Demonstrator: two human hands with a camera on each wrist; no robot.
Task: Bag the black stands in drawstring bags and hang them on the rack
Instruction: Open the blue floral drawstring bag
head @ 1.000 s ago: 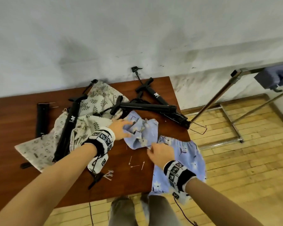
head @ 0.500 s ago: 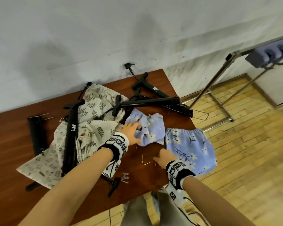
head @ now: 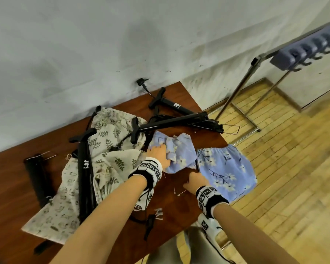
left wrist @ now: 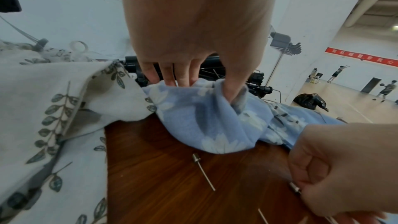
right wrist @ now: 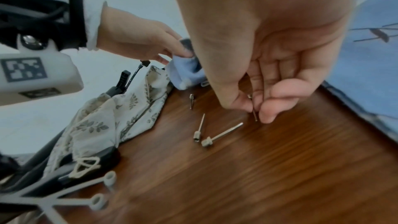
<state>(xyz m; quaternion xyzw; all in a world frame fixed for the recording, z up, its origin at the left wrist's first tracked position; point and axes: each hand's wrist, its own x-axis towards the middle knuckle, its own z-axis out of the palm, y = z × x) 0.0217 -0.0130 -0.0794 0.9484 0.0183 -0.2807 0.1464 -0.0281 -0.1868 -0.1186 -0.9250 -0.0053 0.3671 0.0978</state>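
Several black stands lie on the brown table [head: 11, 187]: one [head: 85, 168] on the cream leaf-print bags [head: 111, 161], two more [head: 171, 121] crossed at the back right. My left hand [head: 158, 156] [left wrist: 193, 81] grips a crumpled blue flower-print drawstring bag [head: 179, 151] [left wrist: 202, 117]. A second blue bag [head: 225, 168] hangs over the table's right edge. My right hand [head: 194, 182] [right wrist: 256, 110] pinches a thin metal needle [right wrist: 254, 115] just above the table, beside other loose needles [right wrist: 221, 134].
A metal rack [head: 255, 79] with grey hooks [head: 303, 54] stands on the wood floor at the right. A short black tube [head: 37, 178] lies at the table's left. A black cable and white plastic pieces [head: 158, 213] sit near the front edge.
My right hand drew back from the blue bags to the loose needles and pinched one. The left hand stayed on the crumpled blue bag. The head view swung right.
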